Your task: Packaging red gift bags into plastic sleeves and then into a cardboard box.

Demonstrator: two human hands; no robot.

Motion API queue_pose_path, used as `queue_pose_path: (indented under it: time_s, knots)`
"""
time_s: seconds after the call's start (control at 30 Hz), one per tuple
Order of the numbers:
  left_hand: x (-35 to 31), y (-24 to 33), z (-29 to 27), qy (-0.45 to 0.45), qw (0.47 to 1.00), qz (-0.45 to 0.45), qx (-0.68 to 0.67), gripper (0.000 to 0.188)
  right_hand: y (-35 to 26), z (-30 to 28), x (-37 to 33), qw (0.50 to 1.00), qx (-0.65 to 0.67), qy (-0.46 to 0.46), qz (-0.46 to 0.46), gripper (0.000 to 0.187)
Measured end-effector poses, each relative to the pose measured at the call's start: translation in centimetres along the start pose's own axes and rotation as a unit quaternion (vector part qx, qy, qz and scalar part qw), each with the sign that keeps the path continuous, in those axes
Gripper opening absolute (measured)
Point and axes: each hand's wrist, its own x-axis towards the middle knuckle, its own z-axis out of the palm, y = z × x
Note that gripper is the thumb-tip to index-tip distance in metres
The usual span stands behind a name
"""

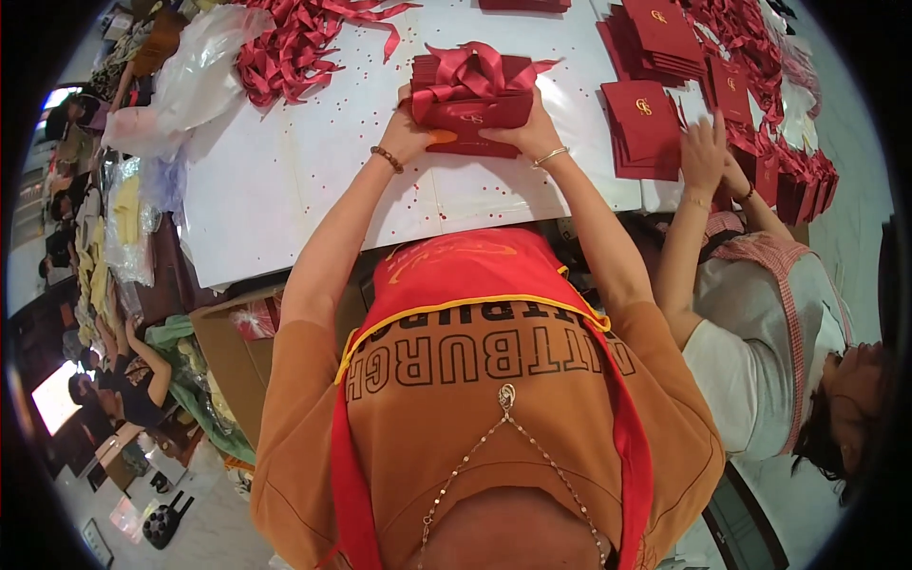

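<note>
The necklace lay at lower centre. Left hand and right hand gripped the stack, upper centre; uneven pressure could have spilled its ribbons.

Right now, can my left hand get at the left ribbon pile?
Probably yes: nothing bulky stands between your left hand and that ribbon pile, though the hand holds the red stack.

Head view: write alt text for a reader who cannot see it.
A person's left hand and right hand hold a stack of dark red packets topped with red ribbon at a white table. Loose red ribbons lie at the upper left; at the right, a co-worker's hands are beside more red packets.
</note>
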Motion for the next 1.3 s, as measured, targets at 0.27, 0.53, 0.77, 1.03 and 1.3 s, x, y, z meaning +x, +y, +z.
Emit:
queue_pose_path:
  time_s: [0.27, 0.53, 0.77, 1.03, 1.3]
  knots:
    - [-5.2, 1.0, 0.1, 0.082, 0.912, -0.181, -0.357, 0.071, -4.7, 2.8, -1.9, 0.886, 0.357, -0.102, 0.278, 0.042]
    - [-8.0, -0.2, 1.2, 0.197, 0.953, -0.092, 0.213, 0.062, -3.7, 5.2, -2.3, 0.891, 0.334, -0.040, 0.304, 0.042]
    - [-9.3, 4.3, 0.9, 0.269, 0.905, 0.044, 0.326, 0.060, -3.1, 3.8, -3.6, 0.889, 0.359, -0.078, 0.272, 0.048]
    - [-9.0, 3.8, 1.0, 0.265, 0.893, 0.109, 0.348, 0.059, -3.1, 4.0, -4.6, 0.907, 0.346, -0.067, 0.231, 0.059]
    - [-8.0, 1.3, 0.8, 0.284, 0.926, 0.127, 0.212, 0.032, -3.4, 5.5, -5.0, 0.988, -0.079, 0.051, 0.123, 0.079]
